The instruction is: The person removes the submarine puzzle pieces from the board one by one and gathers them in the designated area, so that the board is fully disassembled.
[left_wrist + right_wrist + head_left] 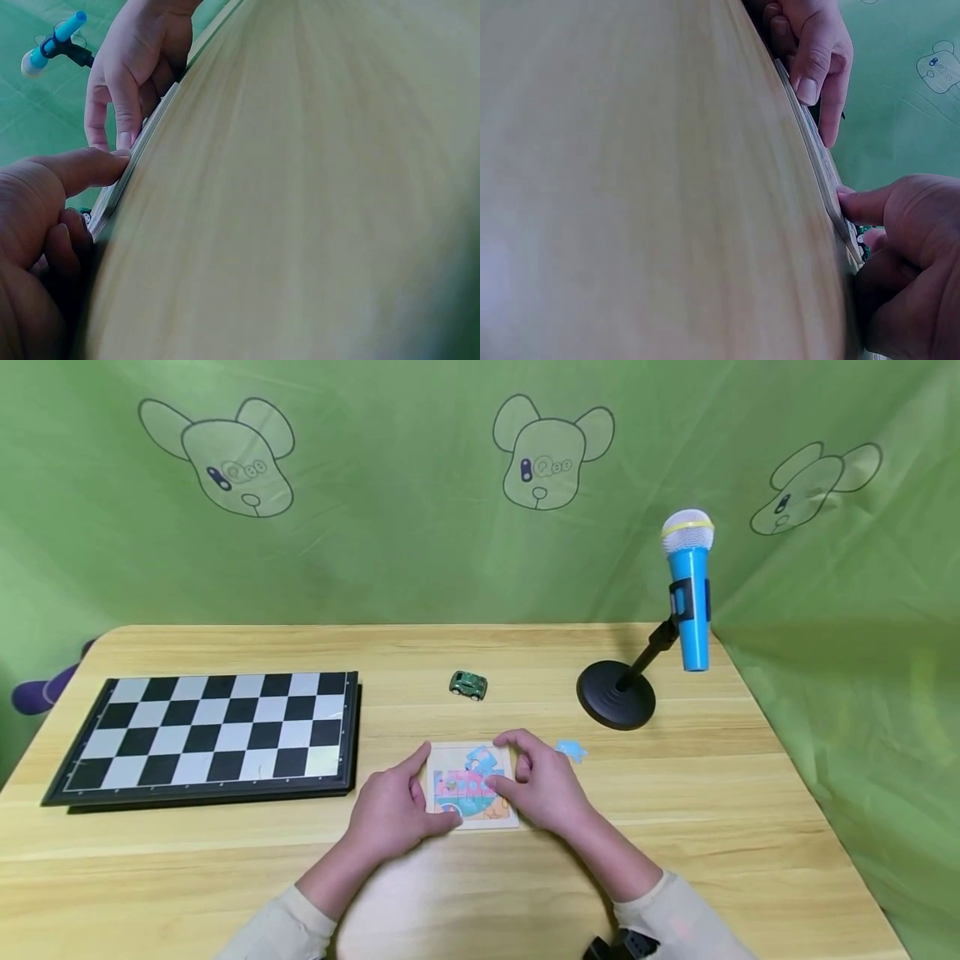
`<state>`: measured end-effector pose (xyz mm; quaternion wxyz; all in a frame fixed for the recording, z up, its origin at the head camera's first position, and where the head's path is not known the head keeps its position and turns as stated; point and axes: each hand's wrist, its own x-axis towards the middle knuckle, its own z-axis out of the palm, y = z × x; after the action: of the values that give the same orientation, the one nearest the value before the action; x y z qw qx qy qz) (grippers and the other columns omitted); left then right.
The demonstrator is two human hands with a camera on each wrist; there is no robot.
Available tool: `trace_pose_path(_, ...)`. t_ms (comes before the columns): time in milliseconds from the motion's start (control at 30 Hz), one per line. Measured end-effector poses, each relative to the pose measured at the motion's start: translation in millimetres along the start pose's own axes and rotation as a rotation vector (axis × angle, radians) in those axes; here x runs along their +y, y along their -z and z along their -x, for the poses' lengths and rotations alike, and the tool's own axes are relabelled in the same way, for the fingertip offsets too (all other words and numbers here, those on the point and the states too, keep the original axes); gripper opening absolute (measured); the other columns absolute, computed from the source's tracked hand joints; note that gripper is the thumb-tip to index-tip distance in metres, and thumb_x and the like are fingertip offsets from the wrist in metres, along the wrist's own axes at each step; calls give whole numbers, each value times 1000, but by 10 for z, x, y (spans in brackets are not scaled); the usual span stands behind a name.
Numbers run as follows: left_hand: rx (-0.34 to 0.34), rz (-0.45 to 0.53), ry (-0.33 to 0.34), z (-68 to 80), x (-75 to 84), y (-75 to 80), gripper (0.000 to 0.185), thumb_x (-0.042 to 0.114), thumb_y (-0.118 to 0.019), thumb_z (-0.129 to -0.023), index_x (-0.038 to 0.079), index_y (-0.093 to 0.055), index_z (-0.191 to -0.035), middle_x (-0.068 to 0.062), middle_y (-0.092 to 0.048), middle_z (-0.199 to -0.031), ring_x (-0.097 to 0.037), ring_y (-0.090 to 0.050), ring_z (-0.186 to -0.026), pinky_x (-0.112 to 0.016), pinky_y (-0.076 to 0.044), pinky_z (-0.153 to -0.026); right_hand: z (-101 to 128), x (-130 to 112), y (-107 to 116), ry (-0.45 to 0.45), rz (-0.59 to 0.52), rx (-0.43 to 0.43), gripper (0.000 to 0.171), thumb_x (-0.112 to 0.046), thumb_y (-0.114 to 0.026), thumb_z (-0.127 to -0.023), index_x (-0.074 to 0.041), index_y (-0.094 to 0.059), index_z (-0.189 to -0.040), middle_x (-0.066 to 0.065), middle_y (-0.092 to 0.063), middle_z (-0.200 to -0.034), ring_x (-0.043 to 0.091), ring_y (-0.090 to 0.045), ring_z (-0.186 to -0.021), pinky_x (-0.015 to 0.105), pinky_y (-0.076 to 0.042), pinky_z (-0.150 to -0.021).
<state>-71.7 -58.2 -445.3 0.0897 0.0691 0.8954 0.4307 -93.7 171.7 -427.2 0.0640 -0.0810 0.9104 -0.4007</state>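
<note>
A small jigsaw puzzle in a pale square frame lies on the table, its picture pink, teal and blue. My left hand holds its left side, index finger by the upper left corner and thumb over the lower left edge. At the right side, my right hand grips the frame, its index finger at the upper right corner and its thumb on the picture. A blue puzzle piece sits askew in the upper part. Another blue piece lies loose beyond the right hand. Curled fingers partly hide behind both hands in the wrist views.
A folded chessboard lies at the left of the table. A green toy car stands behind the puzzle. At the back right, a blue toy microphone is held on a black round-based stand. A green curtain hangs behind.
</note>
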Motion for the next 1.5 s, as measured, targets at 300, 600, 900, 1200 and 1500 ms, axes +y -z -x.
trace_pose_path(300, 4, -1, -12, 4, 8, 9, 107, 38, -93, -63, 2, -43, -150, 8, -52, -59, -10, -47, -49, -30, -36, -45, -39, 18, 24, 67, 47, -100, 44, -17, -78, -89, -19, -64, -130, -5, -40, -59, 9, -34, -51, 27, -31, -51)
trace_pose_path(600, 4, 7, -14, 6, 5, 9, 105, 36, -93, -64, 1, -43, -150, 7, -52, -59, -10, -47, -49, -30, -36, -45, -43, 29, 40, 116, 11, -112, 32, -13, -78, -89, -14, -65, -118, -4, -39, -59, 8, -33, -50, 28, -34, -53)
trace_pose_path(900, -4, -6, -10, -2, 4, 8, 106, 39, -92, -64, 2, -43, -150, 7, -52, -59, -10, -47, -49, -30, -37, -45, -76, 39, 97, 164, 19, -202, 49, -17, -78, -89, -19, -60, -134, -4, -43, -61, 10, -39, -50, 28, -34, -52)
trace_pose_path(1200, -1, -9, -12, -11, -2, 7, 107, 41, -92, -64, 5, -41, -152, 7, -53, -59, -11, -48, -49, -30, -37, -45, -84, 47, 51, 160, 21, -168, 53, -17, -82, -85, -18, -61, -133, -4, -44, -61, 10, -41, -51, 29, -39, -55)
trace_pose_path(1500, -9, -8, -13, -1, -7, 11, 106, 40, -92, -65, 4, -42, -151, 7, -52, -59, -10, -47, -49, -29, -36, -45, -112, 44, 49, 152, 27, -196, 55, -18, -82, -85, -20, -60, -135, -3, -46, -62, 11, -42, -51, 30, -41, -56)
